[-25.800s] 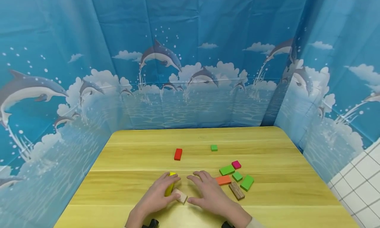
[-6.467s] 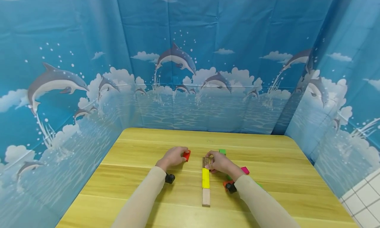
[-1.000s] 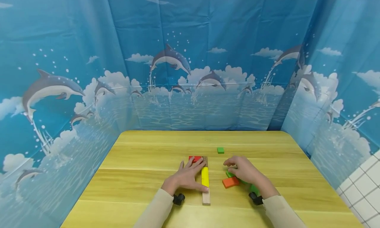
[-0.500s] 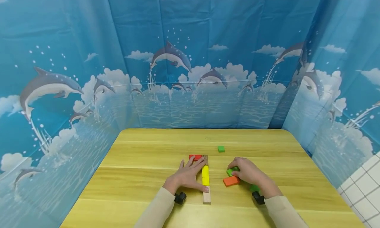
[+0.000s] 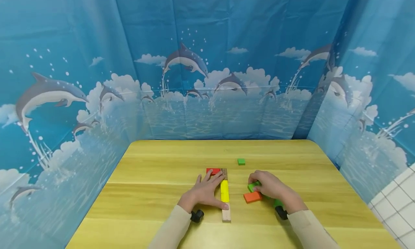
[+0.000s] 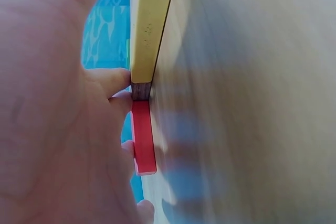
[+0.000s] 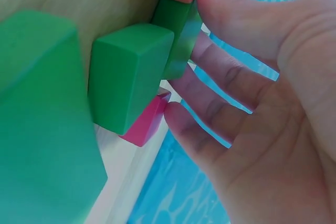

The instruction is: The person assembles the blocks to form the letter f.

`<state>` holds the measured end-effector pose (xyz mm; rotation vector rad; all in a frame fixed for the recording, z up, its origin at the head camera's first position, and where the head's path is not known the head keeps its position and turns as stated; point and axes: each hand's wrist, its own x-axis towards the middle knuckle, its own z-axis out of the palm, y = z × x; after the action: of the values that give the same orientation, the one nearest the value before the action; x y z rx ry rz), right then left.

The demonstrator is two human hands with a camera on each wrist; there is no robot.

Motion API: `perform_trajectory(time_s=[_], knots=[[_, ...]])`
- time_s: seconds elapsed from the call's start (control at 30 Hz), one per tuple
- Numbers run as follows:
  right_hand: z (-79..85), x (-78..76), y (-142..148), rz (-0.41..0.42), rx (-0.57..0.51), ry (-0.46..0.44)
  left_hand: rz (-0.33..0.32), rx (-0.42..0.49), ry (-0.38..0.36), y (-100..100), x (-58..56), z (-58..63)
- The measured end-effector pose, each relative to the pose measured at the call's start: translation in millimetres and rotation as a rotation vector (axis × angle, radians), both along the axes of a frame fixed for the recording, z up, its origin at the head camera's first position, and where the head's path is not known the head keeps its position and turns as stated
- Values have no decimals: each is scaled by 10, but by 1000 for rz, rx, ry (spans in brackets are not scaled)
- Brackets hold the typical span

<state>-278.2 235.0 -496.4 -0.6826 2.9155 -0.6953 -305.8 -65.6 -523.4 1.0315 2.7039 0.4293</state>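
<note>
My left hand (image 5: 204,195) rests with fingers spread over a line of wooden blocks. Its fingertips lie on the red block (image 5: 213,171) and the brown block (image 5: 224,173); its thumb touches the pale block (image 5: 226,216). Between those two lies the yellow block (image 5: 224,191), end to end with them. The red one sits crosswise at the brown one's left. In the right wrist view, my right hand (image 7: 262,77) pinches a green rectangular block (image 7: 181,40) between thumb and fingers. Touching or close to that block is the orange block (image 5: 253,197).
A small green block (image 5: 241,162) lies alone toward the back. Near the right hand, the right wrist view shows another green block (image 7: 128,77), a larger-looking green one (image 7: 47,119) and a magenta block (image 7: 147,121). A dolphin-print curtain (image 5: 207,116) stands behind the table (image 5: 155,162).
Over the last second my right hand has come down onto the green block and taken hold of it. The left hand stays on the line. Earlier, the red block lay apart from the line.
</note>
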Motion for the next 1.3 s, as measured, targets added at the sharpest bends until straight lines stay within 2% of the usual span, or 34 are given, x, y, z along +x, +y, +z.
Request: perform_trajectory(time_s=[0.23, 0.43, 0.63, 0.8, 1.3], knots=[[37, 2, -9, 28, 39, 14, -4, -7, 1, -1, -14, 12], [59, 16, 18, 43, 84, 61, 1, 0, 5, 13, -13, 34], [45, 55, 50, 46, 83, 51, 4, 22, -25, 13, 24, 36], [50, 46, 33, 75, 90, 91, 9, 34, -18, 1, 17, 29], [73, 0, -29, 40, 57, 3, 13, 24, -18, 6, 32, 56]])
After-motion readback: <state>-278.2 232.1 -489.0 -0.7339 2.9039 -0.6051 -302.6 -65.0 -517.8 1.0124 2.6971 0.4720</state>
